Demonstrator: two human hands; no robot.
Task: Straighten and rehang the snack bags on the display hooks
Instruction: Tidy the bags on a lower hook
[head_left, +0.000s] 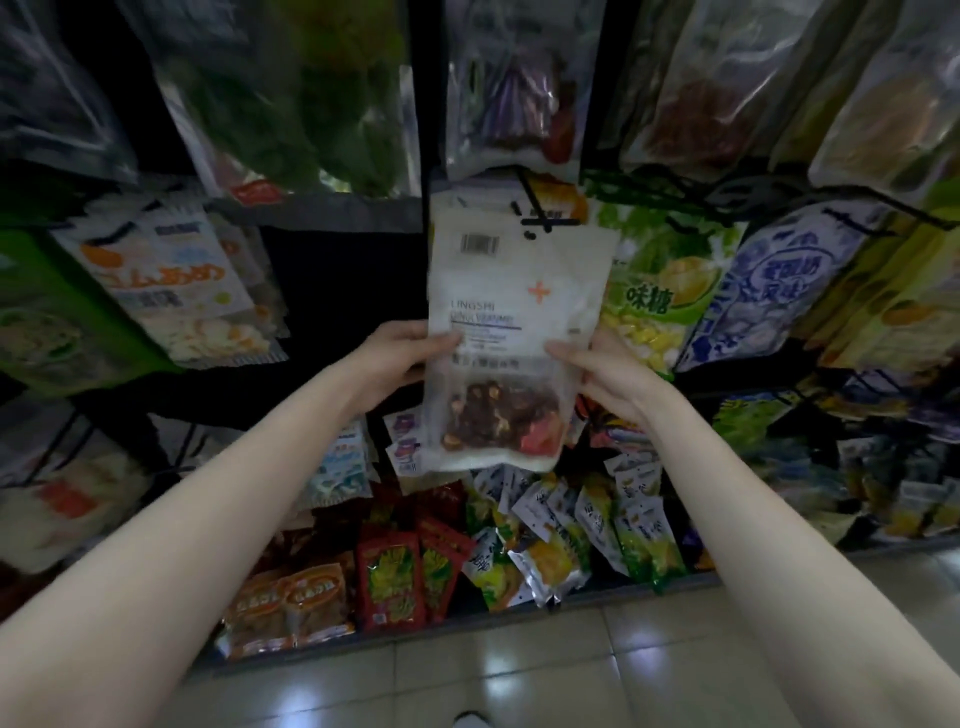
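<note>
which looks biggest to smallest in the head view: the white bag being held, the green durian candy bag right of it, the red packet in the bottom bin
1. white bag, held by the left hand and right hand
2. green durian candy bag, partly hidden behind the white one, so the gap is unsure
3. red packet, clearly smallest

Two hands (400, 358), one white bag (514, 312)

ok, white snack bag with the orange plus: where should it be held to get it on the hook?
By its two side edges at mid-height, from the front, as both hands do now: left hand and right hand pinch the white snack bag above its heavy filled bottom. That probably keeps the flat top and its hole steady at the black hook.
</note>
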